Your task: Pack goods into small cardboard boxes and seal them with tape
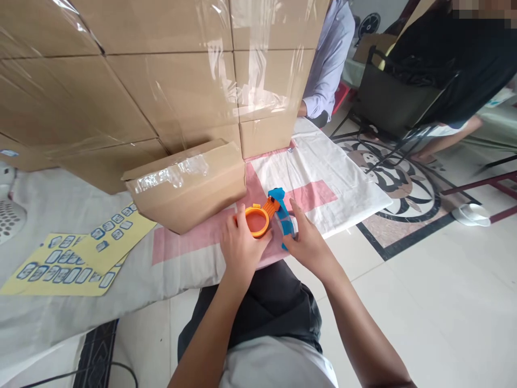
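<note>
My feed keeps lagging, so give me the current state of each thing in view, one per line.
Orange and blue plastic tape dispenser: lying on the cloth, held by both hands.
Left hand: gripping the orange ring.
Right hand: on the blue handle.
Small brown cardboard box: closed, taped.
Stacked large cardboard boxes: closed, taped.
Yellow sticker sheets: flat, overlapping.

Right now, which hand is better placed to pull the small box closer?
Probably the left hand. It rests on the orange ring of the tape dispenser, right beside the small box. The right hand holds the blue handle, farther from the box.
</note>
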The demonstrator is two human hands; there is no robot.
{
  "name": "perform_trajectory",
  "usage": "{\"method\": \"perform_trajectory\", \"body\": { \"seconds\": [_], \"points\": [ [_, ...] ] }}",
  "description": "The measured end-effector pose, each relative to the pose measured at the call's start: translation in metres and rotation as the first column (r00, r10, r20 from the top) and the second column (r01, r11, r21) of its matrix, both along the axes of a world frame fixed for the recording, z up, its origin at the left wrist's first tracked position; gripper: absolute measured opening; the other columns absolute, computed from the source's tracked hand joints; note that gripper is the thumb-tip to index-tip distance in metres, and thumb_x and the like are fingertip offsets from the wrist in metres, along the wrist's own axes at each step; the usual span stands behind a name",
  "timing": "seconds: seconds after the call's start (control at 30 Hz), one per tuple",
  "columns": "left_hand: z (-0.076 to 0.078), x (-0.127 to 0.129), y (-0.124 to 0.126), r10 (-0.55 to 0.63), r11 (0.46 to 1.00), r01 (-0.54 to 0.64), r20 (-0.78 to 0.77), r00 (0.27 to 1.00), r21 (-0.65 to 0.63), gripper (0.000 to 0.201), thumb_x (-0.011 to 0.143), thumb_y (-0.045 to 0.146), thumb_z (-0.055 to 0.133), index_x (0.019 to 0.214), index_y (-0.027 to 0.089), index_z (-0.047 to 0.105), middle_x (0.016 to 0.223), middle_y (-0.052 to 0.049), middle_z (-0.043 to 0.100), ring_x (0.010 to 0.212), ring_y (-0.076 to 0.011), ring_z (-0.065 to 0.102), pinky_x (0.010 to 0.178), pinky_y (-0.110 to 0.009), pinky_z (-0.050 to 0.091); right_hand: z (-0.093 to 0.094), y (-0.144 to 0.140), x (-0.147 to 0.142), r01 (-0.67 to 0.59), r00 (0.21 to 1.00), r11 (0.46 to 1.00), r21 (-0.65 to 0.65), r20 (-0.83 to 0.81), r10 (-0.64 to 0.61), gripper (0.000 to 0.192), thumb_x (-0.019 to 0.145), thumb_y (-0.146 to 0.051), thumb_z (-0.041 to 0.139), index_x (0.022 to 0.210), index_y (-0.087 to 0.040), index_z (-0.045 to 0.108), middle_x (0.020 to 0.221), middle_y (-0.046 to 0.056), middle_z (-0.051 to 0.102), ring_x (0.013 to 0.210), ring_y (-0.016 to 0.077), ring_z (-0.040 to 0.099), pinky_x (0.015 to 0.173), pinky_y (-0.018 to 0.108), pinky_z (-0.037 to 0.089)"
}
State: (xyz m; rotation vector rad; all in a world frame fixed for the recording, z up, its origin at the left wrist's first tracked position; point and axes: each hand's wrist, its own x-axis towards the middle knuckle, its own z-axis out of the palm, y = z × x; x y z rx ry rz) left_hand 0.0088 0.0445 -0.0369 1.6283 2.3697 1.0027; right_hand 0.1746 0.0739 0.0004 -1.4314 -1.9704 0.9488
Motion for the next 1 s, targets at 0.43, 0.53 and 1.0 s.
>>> {"method": "perform_trajectory", "body": {
  "seconds": [0.43, 0.53, 1.0],
  "points": [
    [0.009, -0.033, 0.001, -0.384, 0.923, 0.38, 0.154, 0.91, 0.061, 0.085, 0.076, 0.023, 0.08, 0.151, 0.029, 0.041, 0.145, -0.011, 0.06, 0.138, -0.0332, 0.055, 0.115, -0.052, 0.046, -0.008, -0.014, -0.004, -0.046, 0.961, 0.998, 0.052, 0.276, 0.03, 0.089, 0.086, -0.014, 0.052, 0.167, -0.023, 0.015, 0.151, 0.016, 0.053, 0.089, 0.0258, 0.073, 0.074, 0.041, 0.058],
    [0.006, -0.029, 0.006, -0.318, 0.947, 0.308, 0.117, 0.941, 0.093, 0.088, 0.071, 0.023, 0.084, 0.149, 0.026, 0.043, 0.145, -0.013, 0.059, 0.139, -0.0349, 0.052, 0.117, -0.054, 0.045, -0.012, -0.017, -0.006, -0.031, 0.963, 0.996, 0.089, 0.268, 0.006, 0.077, 0.09, -0.029, 0.065, 0.16, -0.024, 0.034, 0.143, 0.013, 0.06, 0.096, 0.0288, 0.073, 0.077, 0.041, 0.058],
    [0.001, -0.035, 0.003, -0.335, 0.942, 0.328, 0.163, 0.928, 0.071, 0.088, 0.073, 0.023, 0.081, 0.151, 0.028, 0.041, 0.15, -0.011, 0.054, 0.141, -0.0316, 0.051, 0.118, -0.05, 0.044, 0.032, -0.004, 0.033, -0.087, 0.981, 0.996, 0.011, -0.173, 0.087, 0.038, 0.092, -0.056, 0.069, 0.107, -0.021, 0.068, 0.092, 0.002, 0.07, 0.068, 0.0127, 0.059, 0.061, 0.026, 0.041]
  ]
}}
